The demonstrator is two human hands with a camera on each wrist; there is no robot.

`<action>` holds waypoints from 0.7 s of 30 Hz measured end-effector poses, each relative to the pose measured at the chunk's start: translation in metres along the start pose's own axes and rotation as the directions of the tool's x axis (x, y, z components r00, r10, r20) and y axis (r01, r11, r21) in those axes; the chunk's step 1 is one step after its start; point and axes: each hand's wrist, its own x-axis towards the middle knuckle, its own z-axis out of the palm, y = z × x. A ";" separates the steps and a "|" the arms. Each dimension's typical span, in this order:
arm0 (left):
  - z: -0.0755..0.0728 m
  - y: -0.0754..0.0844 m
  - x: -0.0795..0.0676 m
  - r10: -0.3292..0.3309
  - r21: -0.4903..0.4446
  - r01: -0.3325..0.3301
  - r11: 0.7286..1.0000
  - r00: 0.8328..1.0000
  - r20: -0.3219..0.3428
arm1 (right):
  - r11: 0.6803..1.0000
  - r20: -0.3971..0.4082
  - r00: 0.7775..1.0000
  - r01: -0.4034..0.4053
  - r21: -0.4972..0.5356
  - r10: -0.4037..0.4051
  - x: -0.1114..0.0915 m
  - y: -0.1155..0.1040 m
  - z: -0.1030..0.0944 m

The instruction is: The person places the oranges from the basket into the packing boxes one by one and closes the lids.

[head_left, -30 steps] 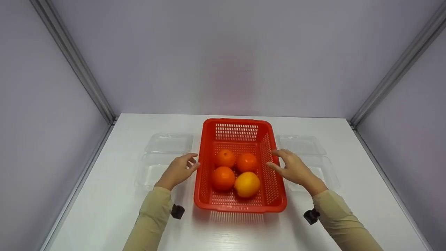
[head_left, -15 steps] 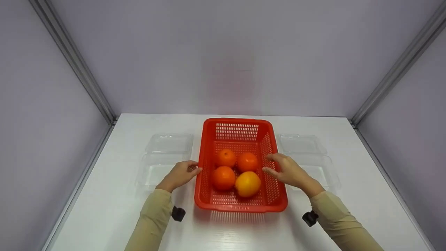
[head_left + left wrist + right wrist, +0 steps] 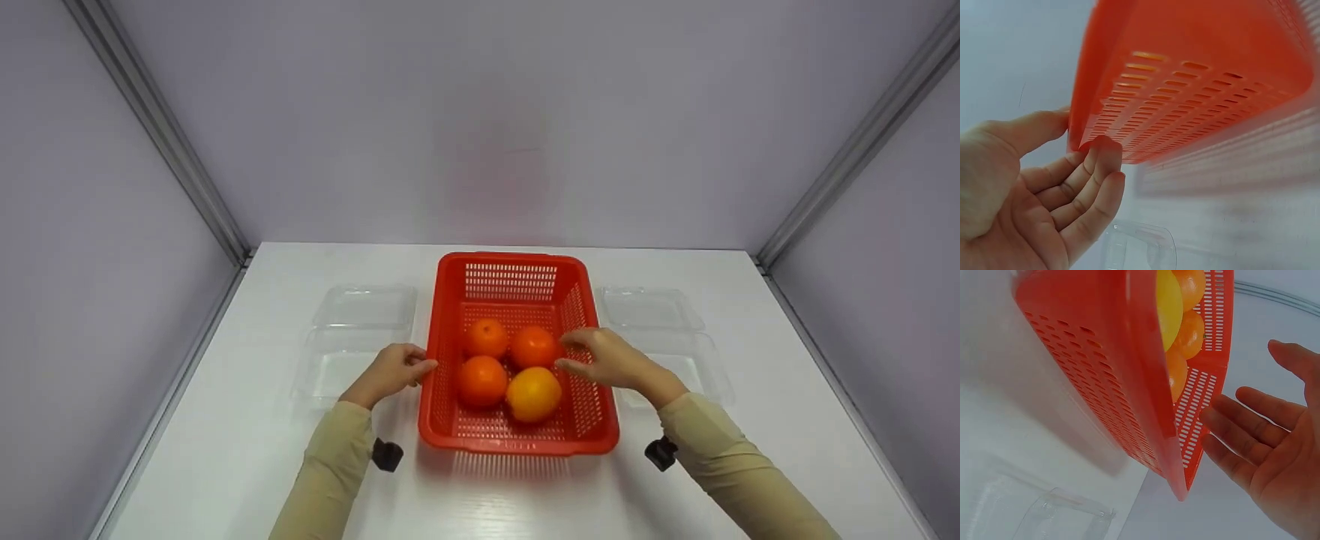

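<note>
Two hands at one red basket holding four fruits

Nearest, two khaki sleeves (image 3: 322,461) are covering the person's forearms, and two small black devices (image 3: 388,454) are showing at the wrists, one on each. Beyond the cuffs, the two hands are working on opposite sides of one red basket (image 3: 517,445), which is standing upright in the middle of the white counter (image 3: 217,420). The left hand (image 3: 390,373) is pinching the basket's left rim, its thumb lying at the edge and its fingers curling against the outer side. The right hand (image 3: 609,358) is hovering over the right rim, holding nothing, its thumb and fingers standing apart.

Inside the basket, four fruits are resting close together in two pairs. In the nearer pair, one yellow fruit (image 3: 534,395) is sitting on the right and one orange fruit (image 3: 482,382) on the left. In the farther pair, two more orange fruits (image 3: 487,338) are lying side by side; the right-hand fingertips are pointing just beside the right one, and whether they are touching it is impossible to tell.

Two transparent containers are flanking the basket, one on the left (image 3: 361,330) and one on the right (image 3: 660,331), each showing two sections, one behind the other. Farthest off, one pale back wall (image 3: 495,135) is rising behind the counter, two metal rails (image 3: 172,135) edging it.
</note>
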 end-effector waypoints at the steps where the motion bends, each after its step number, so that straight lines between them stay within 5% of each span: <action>1: 0.000 0.001 0.000 -0.003 -0.002 0.003 1.000 1.000 0.002 | 1.000 0.008 1.000 -0.005 0.001 0.005 0.002 -0.001 -0.001; 21: -0.002 0.004 0.003 -0.061 -0.111 0.063 0.992 0.998 0.025 | 0.996 0.068 0.994 -0.088 0.031 0.086 0.038 -0.005 -0.004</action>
